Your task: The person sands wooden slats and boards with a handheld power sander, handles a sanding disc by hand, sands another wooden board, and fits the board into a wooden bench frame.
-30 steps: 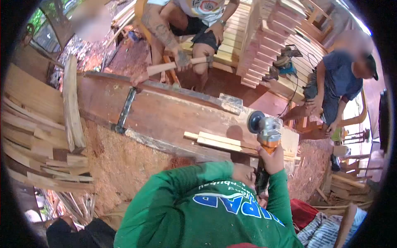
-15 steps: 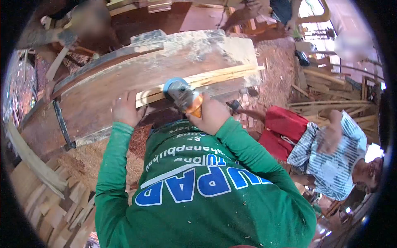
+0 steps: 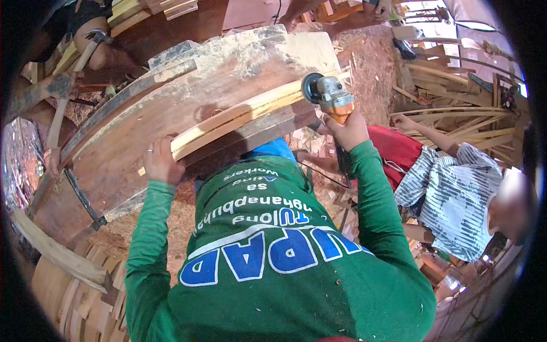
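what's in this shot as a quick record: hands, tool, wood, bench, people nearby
left hand: at the left end of the wooden strips
right hand: grips the angle grinder
grinder disc: by the strips' far end; contact unclear
wood: pale, lying lengthwise
workbench: dusty
nearby: person in red shorts; another's hand holding a hammer

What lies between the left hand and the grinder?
In the head view, pale wood spans the stretch from the left hand to the grinder.
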`<action>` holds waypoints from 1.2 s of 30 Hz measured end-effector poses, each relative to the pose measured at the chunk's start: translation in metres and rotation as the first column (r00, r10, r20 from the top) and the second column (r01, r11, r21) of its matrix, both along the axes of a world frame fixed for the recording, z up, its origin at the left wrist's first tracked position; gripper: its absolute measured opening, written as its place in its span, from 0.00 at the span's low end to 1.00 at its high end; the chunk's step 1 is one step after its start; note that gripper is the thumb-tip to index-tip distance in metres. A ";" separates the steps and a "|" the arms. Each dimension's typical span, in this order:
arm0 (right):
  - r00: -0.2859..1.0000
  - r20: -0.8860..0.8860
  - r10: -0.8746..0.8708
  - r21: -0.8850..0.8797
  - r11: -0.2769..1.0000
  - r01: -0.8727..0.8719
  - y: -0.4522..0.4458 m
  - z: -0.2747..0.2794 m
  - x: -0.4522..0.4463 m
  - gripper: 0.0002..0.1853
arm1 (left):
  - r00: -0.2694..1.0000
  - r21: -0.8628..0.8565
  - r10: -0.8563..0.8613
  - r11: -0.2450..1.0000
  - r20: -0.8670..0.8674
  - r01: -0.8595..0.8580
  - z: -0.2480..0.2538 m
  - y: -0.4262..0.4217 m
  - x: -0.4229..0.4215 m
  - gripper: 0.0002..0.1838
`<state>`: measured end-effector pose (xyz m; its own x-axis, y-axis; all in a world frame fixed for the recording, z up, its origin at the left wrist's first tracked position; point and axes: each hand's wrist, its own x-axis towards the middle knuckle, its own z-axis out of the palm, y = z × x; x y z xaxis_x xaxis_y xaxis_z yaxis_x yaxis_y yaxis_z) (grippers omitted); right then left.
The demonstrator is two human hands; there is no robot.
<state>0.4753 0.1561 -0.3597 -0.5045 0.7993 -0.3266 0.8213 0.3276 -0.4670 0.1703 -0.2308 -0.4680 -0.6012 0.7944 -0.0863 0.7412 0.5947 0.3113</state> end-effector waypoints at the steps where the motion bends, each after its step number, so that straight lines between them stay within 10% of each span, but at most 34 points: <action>1: 1.000 -0.030 -0.006 -0.016 1.000 0.006 0.000 -0.001 -0.001 0.40 | 1.000 -0.002 -0.007 1.000 0.005 0.007 0.000 0.000 -0.002 0.32; 10: 0.999 -0.042 0.008 0.024 1.000 -0.007 0.002 -0.025 0.017 0.34 | 0.982 -0.014 -0.087 0.996 -0.167 0.086 0.017 -0.001 0.011 0.43; 14: 0.824 -0.270 -0.498 -0.749 0.647 0.145 -0.032 0.037 0.009 0.31 | 0.955 -0.045 -0.190 0.982 -0.227 0.184 0.018 -0.001 0.030 0.48; 17: 0.536 -0.406 -0.740 -0.913 0.354 -0.203 -0.062 0.051 0.016 0.32 | 0.967 -0.075 -0.204 0.978 -0.155 0.195 0.031 0.003 0.045 0.45; 20: 0.464 -0.499 -0.732 -0.777 0.141 -0.613 -0.066 0.056 0.018 0.39 | 0.983 -0.084 -0.158 0.985 -0.093 0.150 0.055 0.020 0.050 0.40; 24: 0.463 -0.429 -0.776 -0.604 -0.135 -0.785 -0.071 0.055 0.006 0.42 | 0.924 0.486 -0.244 0.870 0.294 0.075 0.103 0.070 0.052 0.39; 30: 0.501 -0.398 -0.768 -0.430 -0.326 -0.842 -0.100 0.044 -0.003 0.38 | 0.838 0.634 -0.538 0.615 -0.098 0.469 0.235 0.133 0.088 0.40; 36: 0.443 -0.338 -0.830 -0.338 -0.332 -0.881 -0.112 0.030 -0.004 0.38 | 0.770 0.525 -0.601 0.594 -0.215 0.610 0.225 0.126 0.109 0.37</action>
<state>0.4709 0.0437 -0.3296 -0.9824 0.0076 0.1868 -0.0035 -0.9998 0.0219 0.2788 -0.1046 -0.2429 0.0374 0.8794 0.4747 0.8751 -0.2582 0.4094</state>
